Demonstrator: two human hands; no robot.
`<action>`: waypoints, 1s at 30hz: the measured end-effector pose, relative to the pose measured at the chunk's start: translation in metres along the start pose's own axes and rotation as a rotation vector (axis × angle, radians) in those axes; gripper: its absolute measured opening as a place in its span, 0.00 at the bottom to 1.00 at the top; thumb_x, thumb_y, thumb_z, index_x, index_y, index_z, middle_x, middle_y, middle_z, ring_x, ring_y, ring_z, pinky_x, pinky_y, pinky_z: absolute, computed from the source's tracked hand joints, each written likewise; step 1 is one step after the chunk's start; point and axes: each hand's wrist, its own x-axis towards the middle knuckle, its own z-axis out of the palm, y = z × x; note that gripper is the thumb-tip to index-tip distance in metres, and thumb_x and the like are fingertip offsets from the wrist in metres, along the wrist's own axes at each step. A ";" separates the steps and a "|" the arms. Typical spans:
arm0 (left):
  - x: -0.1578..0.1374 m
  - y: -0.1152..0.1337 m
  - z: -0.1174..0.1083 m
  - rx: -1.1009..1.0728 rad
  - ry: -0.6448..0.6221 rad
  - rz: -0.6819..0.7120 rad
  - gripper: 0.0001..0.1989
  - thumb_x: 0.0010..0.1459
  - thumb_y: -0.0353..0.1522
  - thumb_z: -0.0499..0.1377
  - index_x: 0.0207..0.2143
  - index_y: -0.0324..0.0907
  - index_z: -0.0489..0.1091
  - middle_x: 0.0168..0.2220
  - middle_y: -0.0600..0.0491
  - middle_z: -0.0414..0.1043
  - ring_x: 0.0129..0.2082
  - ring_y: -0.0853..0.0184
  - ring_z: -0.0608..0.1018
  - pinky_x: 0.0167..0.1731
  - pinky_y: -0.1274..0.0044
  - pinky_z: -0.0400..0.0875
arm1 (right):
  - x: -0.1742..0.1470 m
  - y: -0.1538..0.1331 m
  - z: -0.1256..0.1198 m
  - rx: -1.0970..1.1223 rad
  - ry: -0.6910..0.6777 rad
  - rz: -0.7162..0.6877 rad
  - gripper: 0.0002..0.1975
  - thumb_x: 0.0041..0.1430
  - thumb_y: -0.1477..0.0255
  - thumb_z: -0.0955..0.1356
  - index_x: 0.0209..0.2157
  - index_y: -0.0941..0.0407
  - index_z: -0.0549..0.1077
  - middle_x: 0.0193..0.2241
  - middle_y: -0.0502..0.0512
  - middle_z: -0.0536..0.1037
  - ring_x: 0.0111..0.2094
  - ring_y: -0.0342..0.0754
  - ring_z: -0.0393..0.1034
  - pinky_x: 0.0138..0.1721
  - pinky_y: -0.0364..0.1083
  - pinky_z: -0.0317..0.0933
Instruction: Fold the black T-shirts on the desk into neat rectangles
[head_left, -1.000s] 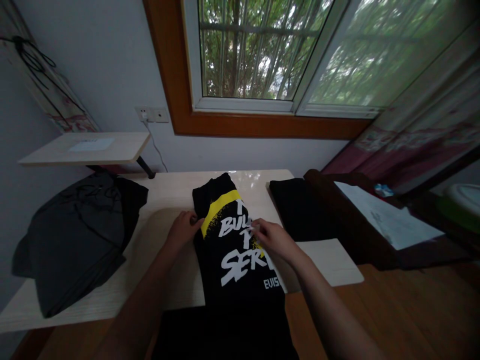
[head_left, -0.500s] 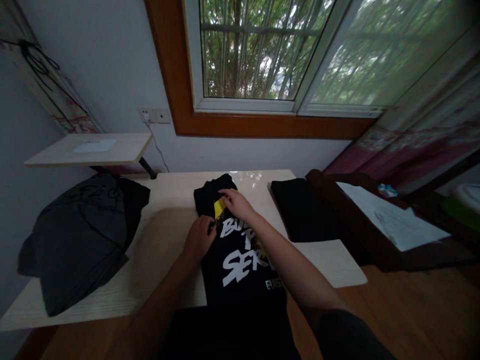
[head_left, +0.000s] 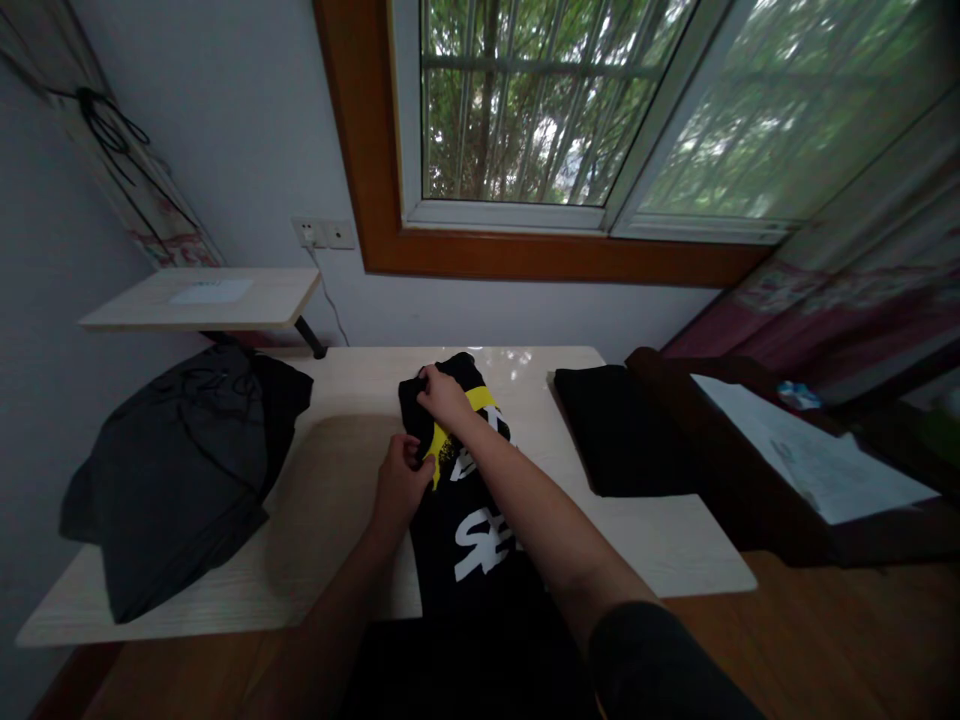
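A black T-shirt (head_left: 450,550) with white lettering and yellow print lies in a narrow folded strip on the pale table, running from its front edge toward the wall. My left hand (head_left: 403,480) is at the strip's left side, fingers curled and pinching the cloth edge. Farther up, my right hand (head_left: 444,398) reaches across the shirt and grips the fabric near its far left corner. The right forearm hides part of the lettering. The near end of the shirt merges with dark clothing at my body.
A dark grey garment (head_left: 180,470) lies heaped on the table's left, below a small raised shelf (head_left: 277,305) with paper on it. A folded black cloth (head_left: 622,430) sits on the right. Beyond it, a paper sheet (head_left: 802,450) rests on a dark brown surface. A window (head_left: 540,110) is behind.
My right hand has moved to the shirt's far left edge. More yellow print shows at the far end, and less lettering is visible. The view has shifted slightly.
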 end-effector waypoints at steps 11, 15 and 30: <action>-0.018 -0.006 -0.031 -0.164 -0.076 -0.152 0.17 0.54 0.36 0.62 0.44 0.45 0.60 0.39 0.53 0.73 0.30 0.67 0.79 0.25 0.77 0.75 | 0.004 -0.003 0.009 0.244 -0.118 -0.244 0.14 0.61 0.73 0.69 0.49 0.54 0.71 0.32 0.47 0.77 0.31 0.44 0.70 0.36 0.41 0.61; -0.017 -0.019 -0.044 -0.022 -0.238 -0.177 0.15 0.54 0.34 0.61 0.43 0.45 0.60 0.33 0.57 0.72 0.22 0.71 0.76 0.24 0.78 0.71 | 0.000 0.007 0.011 0.236 -0.128 -0.242 0.11 0.63 0.72 0.68 0.48 0.55 0.73 0.35 0.51 0.78 0.34 0.45 0.72 0.40 0.43 0.64; 0.071 -0.033 -0.040 0.253 -0.119 0.125 0.18 0.60 0.39 0.59 0.49 0.38 0.73 0.43 0.45 0.77 0.38 0.63 0.79 0.43 0.72 0.72 | -0.091 0.098 -0.027 -0.091 0.091 -0.292 0.15 0.69 0.71 0.64 0.53 0.56 0.74 0.53 0.62 0.73 0.57 0.53 0.65 0.60 0.55 0.61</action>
